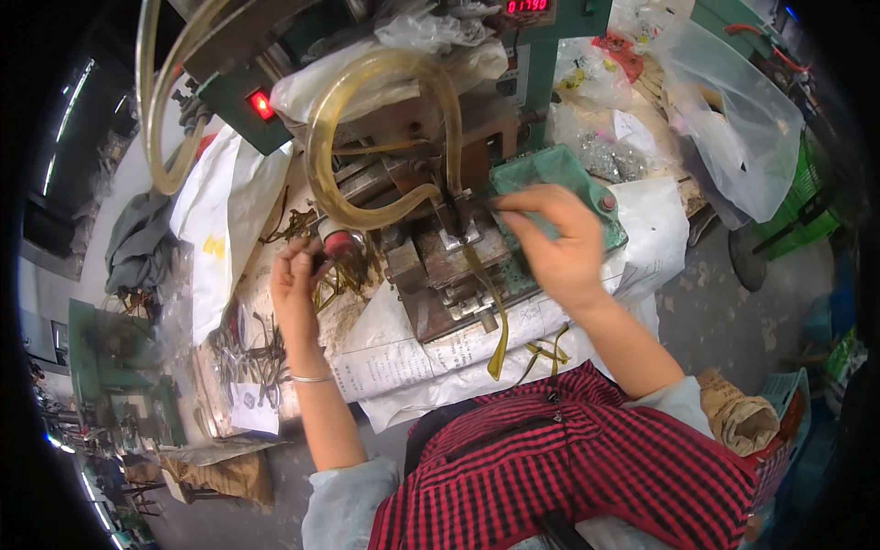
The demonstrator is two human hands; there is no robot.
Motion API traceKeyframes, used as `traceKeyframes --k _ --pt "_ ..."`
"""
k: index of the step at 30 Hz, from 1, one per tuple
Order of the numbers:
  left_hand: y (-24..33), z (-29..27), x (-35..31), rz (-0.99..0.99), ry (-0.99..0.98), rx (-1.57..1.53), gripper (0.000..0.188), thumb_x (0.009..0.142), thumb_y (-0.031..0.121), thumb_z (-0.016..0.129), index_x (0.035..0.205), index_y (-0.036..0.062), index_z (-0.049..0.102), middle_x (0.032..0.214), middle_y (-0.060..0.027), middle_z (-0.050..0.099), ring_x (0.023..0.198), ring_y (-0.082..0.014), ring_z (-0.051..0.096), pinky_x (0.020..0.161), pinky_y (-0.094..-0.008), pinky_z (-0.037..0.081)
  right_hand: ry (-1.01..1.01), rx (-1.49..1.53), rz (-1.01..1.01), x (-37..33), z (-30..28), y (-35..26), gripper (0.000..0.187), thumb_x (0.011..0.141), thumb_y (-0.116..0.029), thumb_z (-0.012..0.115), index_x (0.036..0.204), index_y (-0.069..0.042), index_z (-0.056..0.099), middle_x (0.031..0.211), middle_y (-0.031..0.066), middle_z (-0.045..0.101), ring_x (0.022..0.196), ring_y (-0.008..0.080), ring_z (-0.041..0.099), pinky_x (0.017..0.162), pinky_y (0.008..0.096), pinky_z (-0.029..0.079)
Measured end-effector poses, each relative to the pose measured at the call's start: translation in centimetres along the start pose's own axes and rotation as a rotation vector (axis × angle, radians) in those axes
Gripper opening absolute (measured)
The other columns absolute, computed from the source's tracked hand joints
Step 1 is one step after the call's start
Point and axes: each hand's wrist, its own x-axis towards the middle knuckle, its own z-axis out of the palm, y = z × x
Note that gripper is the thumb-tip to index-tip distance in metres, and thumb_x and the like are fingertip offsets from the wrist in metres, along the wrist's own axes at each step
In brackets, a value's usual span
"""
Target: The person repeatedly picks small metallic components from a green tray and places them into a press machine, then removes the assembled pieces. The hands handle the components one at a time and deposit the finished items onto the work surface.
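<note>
My left hand (295,282) is curled with its fingertips together, beside a red knob (340,244) on the bench machine; whatever it may hold is hidden. Slightly blurred, my right hand (564,247) pinches thumb and fingers together just right of the metal clamp block (463,240). Nothing nameable shows in that pinch. From the block an olive-green strip (499,344), widened at its lower end like an eyeglass temple, hangs toward me. Similar olive pieces (550,350) lie on the paper near my apron, and more olive strips (341,280) are heaped by my left hand.
A thick yellowish hose (323,137) loops over the clamp area. Behind my right hand sits a green metal tray (541,170) with a red button (608,203). Printed paper (385,353) covers the bench front. Thin dark strips (261,353) lie left; a clear plastic bag (733,119) stands right.
</note>
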Motion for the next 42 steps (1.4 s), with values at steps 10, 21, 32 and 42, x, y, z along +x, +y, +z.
traceKeyframes --k 10,21,32,42 --pt "7.5 9.3 -7.6 0.427 0.215 0.088 0.011 0.098 -0.001 0.069 0.108 -0.0052 0.07 0.094 -0.0105 0.073 0.075 -0.0153 0.07 0.064 -0.026 0.054 0.12 0.48 0.316 -0.4 4.0 -2.4 0.046 0.088 0.002 0.074 0.131 0.004 0.057 0.101 0.0098 0.075 0.1 0.0137 0.069 0.094 0.0281 0.05" --pt "6.8 15.6 -8.4 1.307 -0.253 0.772 0.019 0.08 0.01 0.085 0.095 0.0068 0.073 0.103 -0.0091 0.076 0.056 -0.0106 0.057 0.049 -0.0237 0.042 -0.134 0.382 0.332 0.7 -1.1 -0.1 0.058 0.088 -0.001 0.072 0.144 -0.003 0.054 0.136 0.0123 0.062 0.126 0.0211 0.059 0.109 0.0353 0.047" --pt "6.0 15.9 -8.1 1.24 -0.244 0.719 0.027 0.073 0.006 0.09 0.096 0.0097 0.076 0.098 -0.0069 0.078 0.059 -0.0151 0.062 0.049 -0.0274 0.046 -0.083 -0.464 0.404 -4.3 -6.6 8.6 0.018 0.083 -0.007 0.073 0.101 -0.005 0.073 0.106 0.0135 0.071 0.105 0.0316 0.066 0.093 0.0409 0.051" --pt "5.8 9.0 -13.4 0.933 -0.062 0.936 0.026 0.081 0.006 0.079 0.107 0.0058 0.075 0.11 -0.0081 0.078 0.075 -0.0181 0.07 0.063 -0.0306 0.052 0.011 -0.788 0.143 -5.9 -4.3 9.8 0.006 0.087 -0.002 0.069 0.091 -0.002 0.065 0.093 0.0167 0.069 0.093 0.0377 0.066 0.084 0.0481 0.05"
